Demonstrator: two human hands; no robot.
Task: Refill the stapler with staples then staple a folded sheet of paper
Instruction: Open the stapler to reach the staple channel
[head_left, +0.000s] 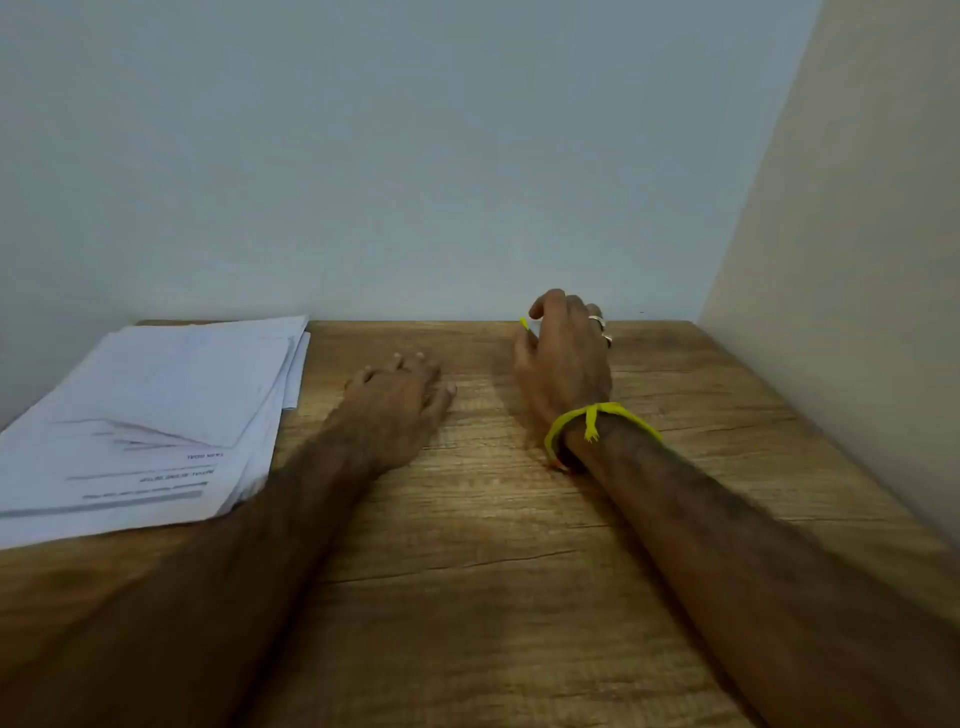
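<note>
Stapler: not in my view, unless the yellow sliver (524, 323) under my curled right hand (563, 358) at the worktop's (493, 545) far edge is it, that grip unclear; left hand (397, 395) flat, paper stack (150, 415) alongside; refill unstarted, I judge.

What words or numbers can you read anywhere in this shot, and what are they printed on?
Nothing can be read for certain.
The top sheet of the stack of papers carries a few printed lines, upside down to the camera and too blurred to read.
No text shows on the wooden table or the walls.
</note>
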